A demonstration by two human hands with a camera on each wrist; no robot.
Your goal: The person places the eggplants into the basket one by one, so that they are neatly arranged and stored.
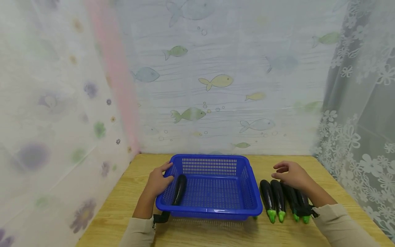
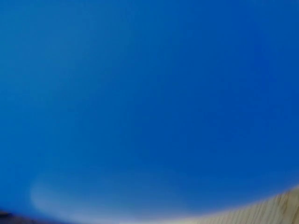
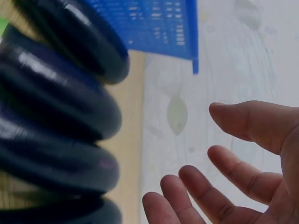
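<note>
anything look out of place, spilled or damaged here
Nothing looks spilled or damaged. One oddity: a green tip, like the eggplant stems, peeks below the blue plastic basket's near right corner, the rest hidden.

1. A table (image 1: 118, 199) with a pale, yellowish wood-grain top.
2. Behind it, a whitish sheet (image 1: 234, 103) printed with fish – a yellow fish (image 1: 219, 81) near the middle, a green fish (image 1: 192, 114) lower down – plus small bubbles (image 1: 205, 106) and thin wavy lines.
3. On the left, a pale sheet (image 1: 61, 113) with blurry purple, green and orange flowers.
4. A pink strip (image 1: 112, 68) between those two sheets.
5. At right, a sheer curtain (image 1: 361, 130) with white flowers.
</note>
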